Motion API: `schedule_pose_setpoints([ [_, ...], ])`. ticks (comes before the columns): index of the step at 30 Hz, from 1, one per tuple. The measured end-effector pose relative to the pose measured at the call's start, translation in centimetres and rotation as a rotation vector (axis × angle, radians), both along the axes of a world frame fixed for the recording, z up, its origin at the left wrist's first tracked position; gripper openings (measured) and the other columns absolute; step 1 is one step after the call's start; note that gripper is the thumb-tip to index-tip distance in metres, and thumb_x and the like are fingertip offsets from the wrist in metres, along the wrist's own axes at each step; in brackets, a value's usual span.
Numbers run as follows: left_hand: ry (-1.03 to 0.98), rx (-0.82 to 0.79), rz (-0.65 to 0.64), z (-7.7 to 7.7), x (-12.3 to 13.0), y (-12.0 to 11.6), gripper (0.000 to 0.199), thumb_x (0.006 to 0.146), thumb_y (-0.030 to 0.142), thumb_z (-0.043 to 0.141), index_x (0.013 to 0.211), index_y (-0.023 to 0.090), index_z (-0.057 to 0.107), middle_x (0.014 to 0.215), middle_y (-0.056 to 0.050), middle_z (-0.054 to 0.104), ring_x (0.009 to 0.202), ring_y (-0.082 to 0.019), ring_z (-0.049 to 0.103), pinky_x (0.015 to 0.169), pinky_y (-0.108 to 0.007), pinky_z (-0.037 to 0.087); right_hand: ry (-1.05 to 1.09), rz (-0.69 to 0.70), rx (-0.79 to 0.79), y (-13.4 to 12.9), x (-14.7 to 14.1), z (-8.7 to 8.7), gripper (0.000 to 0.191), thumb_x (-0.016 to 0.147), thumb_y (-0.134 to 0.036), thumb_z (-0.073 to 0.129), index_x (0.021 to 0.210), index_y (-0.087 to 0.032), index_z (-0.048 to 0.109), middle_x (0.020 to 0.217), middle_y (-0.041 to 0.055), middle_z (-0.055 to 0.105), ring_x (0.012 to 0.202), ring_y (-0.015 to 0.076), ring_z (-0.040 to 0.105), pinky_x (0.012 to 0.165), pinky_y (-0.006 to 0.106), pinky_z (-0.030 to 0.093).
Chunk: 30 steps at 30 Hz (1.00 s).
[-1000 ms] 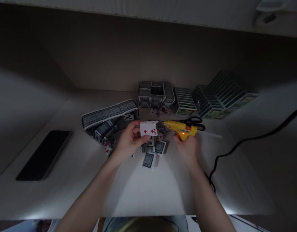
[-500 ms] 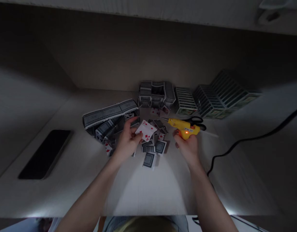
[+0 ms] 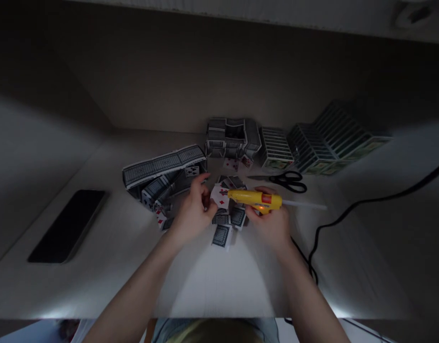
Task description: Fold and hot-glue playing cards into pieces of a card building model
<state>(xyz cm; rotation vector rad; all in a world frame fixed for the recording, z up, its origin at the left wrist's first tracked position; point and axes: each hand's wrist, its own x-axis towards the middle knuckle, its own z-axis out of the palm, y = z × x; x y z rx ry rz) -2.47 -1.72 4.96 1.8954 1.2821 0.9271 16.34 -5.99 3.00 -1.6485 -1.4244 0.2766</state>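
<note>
Between the thumb and fingers of my left hand (image 3: 194,209) is a playing card (image 3: 220,200), its red diamond face turned up. My right hand (image 3: 271,221) grips a yellow glue gun (image 3: 255,197) with a small orange light lit and a pale glue stick (image 3: 305,205) poking out of its back. The gun's nozzle is over the card; whether it touches cannot be made out. Below and beyond the card, loose playing cards (image 3: 222,236) lie scattered, mostly patterned backs up. Left of them stands a long open structure made of cards (image 3: 164,164), with more card pieces inside it.
Black scissors (image 3: 287,181) lie behind the glue gun. Along the back wall stand a card-built model (image 3: 234,138) and several ribbed card blocks (image 3: 326,143). A phone (image 3: 67,226) lies at left. A black cable (image 3: 362,205) runs along the right. A shelf edge hangs overhead.
My right hand has brought the glue gun left and turned it level, its nozzle now over the card. My left hand has moved slightly right with the card. The scissors now show fully.
</note>
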Motion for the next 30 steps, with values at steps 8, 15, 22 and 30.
schedule_pose_setpoints([
  [8,-0.01,-0.01,-0.033,0.22,0.22,-0.27,0.059,0.071,0.012,0.049,0.127,0.019,0.03,0.07,0.005,0.047,0.061,-0.009,0.048,0.059,-0.021,0.038,-0.123,-0.001,-0.053,0.14,0.21,-0.35,0.033,0.066,-0.019,0.052,0.099,-0.022,0.055,0.099,0.0056,0.064,0.086,0.0223,0.062,0.074,0.035,0.049],
  [15,-0.013,-0.024,-0.052,0.35,0.25,-0.46,0.059,0.072,0.011,0.049,0.128,0.019,0.031,0.071,0.004,0.048,0.063,-0.009,0.048,0.061,-0.022,0.038,-0.167,0.038,-0.092,0.09,0.37,-0.45,0.031,0.066,-0.017,0.05,0.097,-0.021,0.054,0.105,0.0072,0.062,0.09,0.0233,0.061,0.076,0.036,0.048],
  [22,0.024,-0.012,-0.058,0.31,0.24,-0.52,0.057,0.072,0.012,0.049,0.127,0.02,0.032,0.074,0.004,0.049,0.067,-0.01,0.049,0.063,-0.022,0.039,-0.138,0.011,-0.097,0.2,0.36,-0.62,0.035,0.067,-0.019,0.05,0.102,-0.022,0.053,0.102,0.0058,0.063,0.087,0.0222,0.062,0.074,0.035,0.049],
  [30,0.027,-0.012,-0.079,0.41,0.35,-0.65,0.057,0.072,0.012,0.048,0.126,0.022,0.033,0.073,0.004,0.049,0.065,-0.009,0.049,0.06,-0.021,0.038,-0.131,0.012,-0.108,0.1,0.29,-0.42,0.034,0.068,-0.018,0.049,0.102,-0.021,0.054,0.104,0.0073,0.062,0.088,0.0226,0.061,0.077,0.035,0.047],
])
